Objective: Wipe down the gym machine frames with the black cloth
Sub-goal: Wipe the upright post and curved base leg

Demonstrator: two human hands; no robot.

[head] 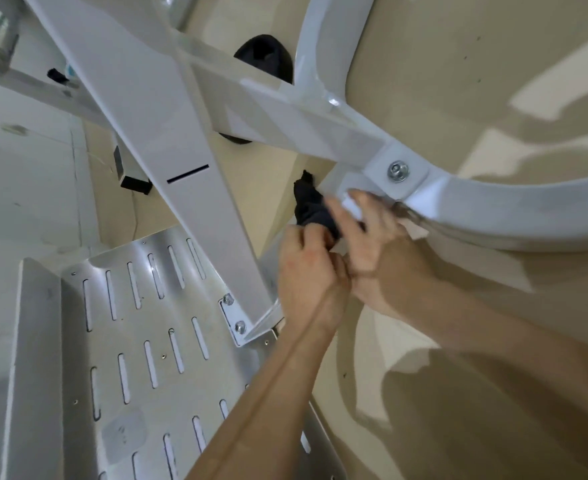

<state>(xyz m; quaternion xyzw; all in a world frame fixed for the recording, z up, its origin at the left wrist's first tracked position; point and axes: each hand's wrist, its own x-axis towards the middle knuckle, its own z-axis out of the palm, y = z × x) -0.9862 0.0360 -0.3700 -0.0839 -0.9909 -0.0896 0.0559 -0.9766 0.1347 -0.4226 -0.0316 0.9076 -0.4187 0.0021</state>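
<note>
Both our forearms reach up from the bottom edge, and between the two hands sits the black cloth (311, 211), bunched under the white frame just below the bolted joint plate (394, 171). Our left hand (308, 271) is curled closed around the lower part of the cloth. Our right hand (372, 237) lies with fingers extended over the cloth's upper side and against the underside of the curved frame tube (514, 209); whether it truly pinches the fabric we cannot tell. A long flat frame bar (167, 140) crosses just left of the hands, running down to the slotted metal footplate (140, 341), with beige floor (458, 64) beyond.

We judge the step to be regripping the cloth at the joint. Next, we would need to press it flat to the tube and sweep along the curve, working around the bolt.
</note>
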